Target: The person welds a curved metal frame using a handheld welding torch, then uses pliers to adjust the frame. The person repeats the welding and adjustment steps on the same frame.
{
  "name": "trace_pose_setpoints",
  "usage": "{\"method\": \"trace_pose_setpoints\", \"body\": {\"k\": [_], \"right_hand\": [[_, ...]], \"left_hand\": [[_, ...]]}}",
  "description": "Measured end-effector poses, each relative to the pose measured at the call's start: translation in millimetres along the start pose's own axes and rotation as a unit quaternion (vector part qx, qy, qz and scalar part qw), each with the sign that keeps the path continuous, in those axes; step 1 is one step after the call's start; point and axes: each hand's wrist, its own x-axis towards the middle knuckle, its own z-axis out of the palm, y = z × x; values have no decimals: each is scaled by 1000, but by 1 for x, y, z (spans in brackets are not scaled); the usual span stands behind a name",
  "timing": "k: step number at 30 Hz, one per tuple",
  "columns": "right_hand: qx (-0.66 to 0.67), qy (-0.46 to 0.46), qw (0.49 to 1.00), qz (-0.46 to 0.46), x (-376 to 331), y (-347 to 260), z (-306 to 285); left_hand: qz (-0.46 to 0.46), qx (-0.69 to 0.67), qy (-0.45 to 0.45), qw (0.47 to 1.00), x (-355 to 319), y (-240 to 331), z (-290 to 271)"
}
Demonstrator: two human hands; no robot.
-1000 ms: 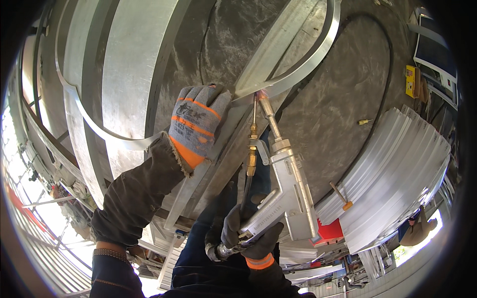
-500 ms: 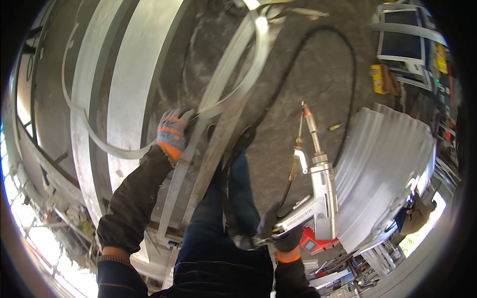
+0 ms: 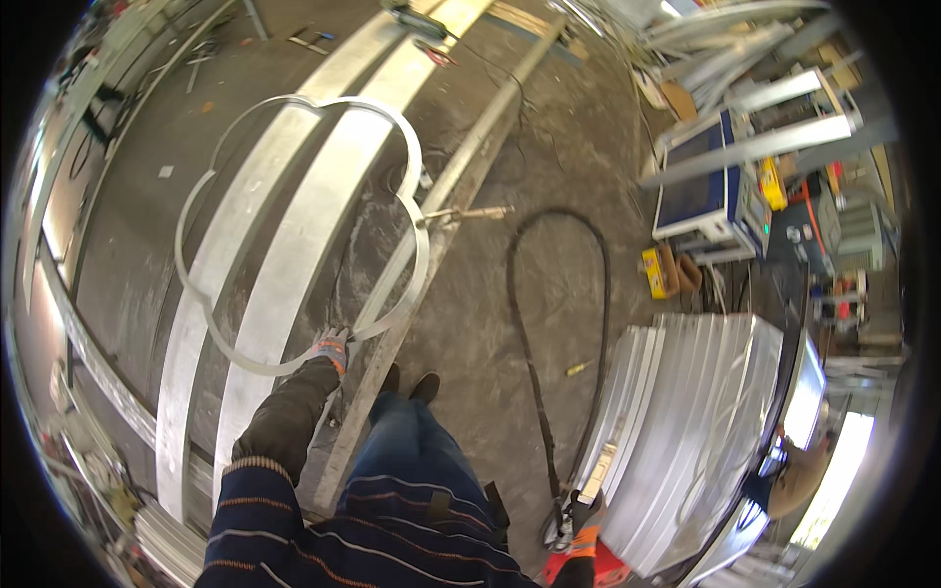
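Note:
A thin metal band bent into a scalloped ring (image 3: 420, 157) stands on two long pale metal bars (image 3: 323, 176) and a narrower beam. At its near edge is my left hand (image 3: 331, 349), in a grey and orange glove, with its fingers closed on the band. Down at the right my gloved right hand (image 3: 586, 514) holds a silver welding gun (image 3: 600, 472), seen nearly end-on beside stacked metal sheets. A black cable (image 3: 524, 338) loops from the gun across the floor. A long metal clamp-like piece (image 3: 475, 213) touches the ring's right side.
Corrugated metal sheets (image 3: 686, 431) are stacked to my right, with a red case (image 3: 603, 570) below my right hand. Farther off stand a blue and white machine (image 3: 698, 181) and a yellow box (image 3: 659, 274). A person (image 3: 796, 478) is at the far right. A power tool (image 3: 417, 22) rests on the bars.
My view has risen and widened, showing the whole ring. My right hand has moved the welding gun away from my body, down to the right. My left hand remains at the ring.

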Motion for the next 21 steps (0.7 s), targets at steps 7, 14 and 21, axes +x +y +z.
{"method": "trace_pose_setpoints", "body": {"k": [7,14,21], "right_hand": [[463,211,858,74,160,0,33],[517,175,836,49,318,-167,27],[422,82,894,-125,464,-367,22]], "left_hand": [[-67,-169,52,982,-58,18,-1],[-240,-300,-8,923,-84,38,-5],[-324,-424,29,845,-80,73,31]]}}
